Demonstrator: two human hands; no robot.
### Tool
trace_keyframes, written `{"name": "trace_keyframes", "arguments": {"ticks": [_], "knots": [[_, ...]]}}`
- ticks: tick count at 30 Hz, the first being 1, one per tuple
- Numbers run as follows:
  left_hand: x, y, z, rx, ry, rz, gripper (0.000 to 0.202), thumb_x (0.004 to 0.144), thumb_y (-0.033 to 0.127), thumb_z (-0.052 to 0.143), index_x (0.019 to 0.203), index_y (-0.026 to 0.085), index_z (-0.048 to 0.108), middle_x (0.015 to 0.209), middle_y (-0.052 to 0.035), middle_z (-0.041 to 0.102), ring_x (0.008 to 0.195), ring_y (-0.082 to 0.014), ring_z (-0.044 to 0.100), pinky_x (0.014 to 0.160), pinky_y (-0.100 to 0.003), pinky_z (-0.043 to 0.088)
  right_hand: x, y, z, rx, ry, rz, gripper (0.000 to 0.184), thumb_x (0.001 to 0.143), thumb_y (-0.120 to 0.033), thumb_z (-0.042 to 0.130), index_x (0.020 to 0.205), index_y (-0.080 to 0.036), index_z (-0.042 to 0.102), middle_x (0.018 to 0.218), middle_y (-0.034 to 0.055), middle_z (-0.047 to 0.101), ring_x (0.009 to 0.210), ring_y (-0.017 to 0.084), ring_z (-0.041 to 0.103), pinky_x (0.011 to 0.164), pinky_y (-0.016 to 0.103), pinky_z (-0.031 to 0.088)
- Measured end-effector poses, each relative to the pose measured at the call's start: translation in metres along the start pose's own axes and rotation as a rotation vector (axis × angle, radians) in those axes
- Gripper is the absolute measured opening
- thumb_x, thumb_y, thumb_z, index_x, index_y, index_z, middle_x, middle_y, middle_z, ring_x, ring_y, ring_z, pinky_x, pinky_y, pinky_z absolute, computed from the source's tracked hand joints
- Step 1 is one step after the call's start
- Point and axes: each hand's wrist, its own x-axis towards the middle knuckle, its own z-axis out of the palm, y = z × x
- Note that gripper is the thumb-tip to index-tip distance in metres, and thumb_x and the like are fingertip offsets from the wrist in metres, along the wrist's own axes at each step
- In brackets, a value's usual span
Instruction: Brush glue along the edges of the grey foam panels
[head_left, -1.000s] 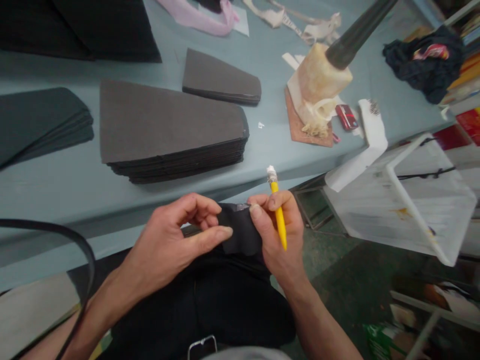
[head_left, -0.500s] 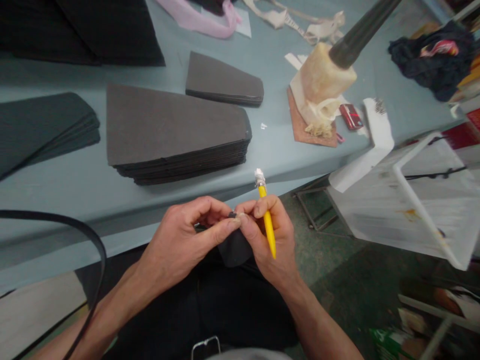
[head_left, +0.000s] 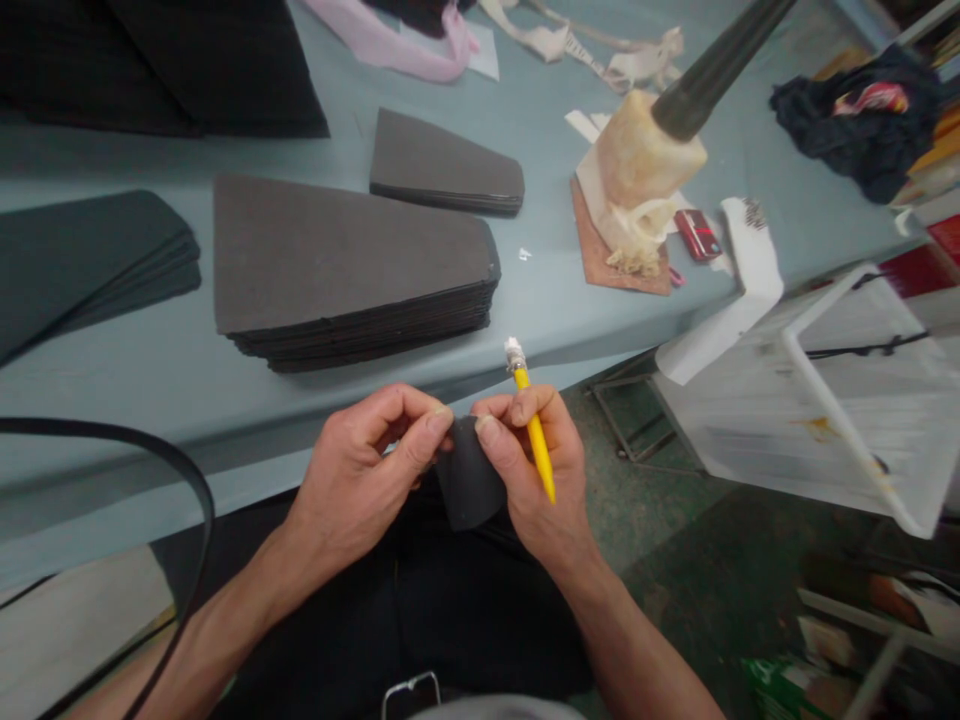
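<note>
Between my two hands, over my lap, hangs a small dark grey sheet piece [head_left: 471, 480]. My left hand [head_left: 375, 455] pinches its upper left edge between thumb and forefinger. At its upper right, the thumb and fingers of my right hand [head_left: 544, 460] grip the same piece. A yellow pen-like brush [head_left: 538, 440] with a whitish, ragged top is also tucked in the right hand, its pointed end down. Just beyond my hands, on the table, lies a thick stack of dark grey tapered pieces [head_left: 352, 250].
A smaller stack of grey pieces [head_left: 446, 158] and a fanned dark green stack [head_left: 90, 255] lie on the blue-grey table [head_left: 420, 350]. A yellowed glue-like container [head_left: 630, 160] with a dark handle stands to the right. A black strap [head_left: 180, 460] curves at the left.
My left thumb and forefinger have moved slightly left, away from my right fingertips. The piece's top edge, folded over before, now shows flatter and more of it is visible.
</note>
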Motion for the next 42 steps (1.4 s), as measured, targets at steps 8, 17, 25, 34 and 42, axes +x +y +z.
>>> {"name": "trace_keyframes", "arguments": {"ticks": [8, 17, 25, 34, 42], "knots": [[0.001, 0.004, 0.008, -0.153, 0.054, -0.059, 0.031, 0.096, 0.043, 0.068, 0.075, 0.022, 0.062, 0.064, 0.0025, 0.061, 0.054, -0.0115, 0.055, 0.05, -0.02, 0.047, 0.001, 0.001, 0.007, -0.086, 0.065, -0.11, 0.025, 0.101, -0.019, 0.071, 0.097, -0.028, 0.048, 0.09, -0.0047, 0.068, 0.077, 0.01, 0.066, 0.073, 0.023, 0.058], [-0.004, 0.003, 0.007, -0.078, 0.077, 0.024, 0.028, 0.1, 0.038, 0.065, 0.077, 0.022, 0.065, 0.066, 0.0021, 0.063, 0.057, -0.0124, 0.056, 0.053, -0.022, 0.045, -0.003, 0.011, 0.01, -0.244, 0.038, -0.299, 0.028, 0.098, -0.025, 0.078, 0.105, -0.029, 0.051, 0.097, -0.0022, 0.074, 0.077, 0.011, 0.072, 0.071, 0.024, 0.062], [-0.002, -0.006, 0.008, -0.069, 0.043, 0.048, 0.027, 0.098, 0.037, 0.068, 0.076, 0.021, 0.067, 0.069, 0.0018, 0.064, 0.06, -0.0127, 0.055, 0.055, -0.024, 0.042, -0.002, 0.009, 0.01, -0.305, 0.056, -0.209, 0.043, 0.086, -0.031, 0.093, 0.105, -0.029, 0.055, 0.092, -0.0053, 0.07, 0.072, 0.011, 0.07, 0.068, 0.024, 0.06], [-0.005, -0.008, 0.012, -0.282, -0.054, -0.09, 0.033, 0.099, 0.042, 0.071, 0.075, 0.021, 0.063, 0.065, 0.0026, 0.059, 0.059, -0.0119, 0.052, 0.057, -0.022, 0.044, -0.006, 0.014, 0.004, -0.281, 0.004, -0.192, 0.019, 0.101, -0.019, 0.067, 0.097, -0.028, 0.051, 0.08, -0.0065, 0.058, 0.062, 0.01, 0.053, 0.061, 0.025, 0.049], [-0.003, 0.005, 0.02, -0.906, 0.047, -0.445, 0.05, 0.077, 0.038, 0.096, 0.066, 0.021, 0.05, 0.061, 0.0091, 0.04, 0.053, -0.0074, 0.034, 0.047, -0.018, 0.041, 0.0, 0.01, 0.017, -0.08, 0.152, -0.343, 0.027, 0.099, -0.007, 0.058, 0.091, -0.029, 0.043, 0.074, -0.0095, 0.038, 0.055, 0.008, 0.037, 0.053, 0.019, 0.038]]}}
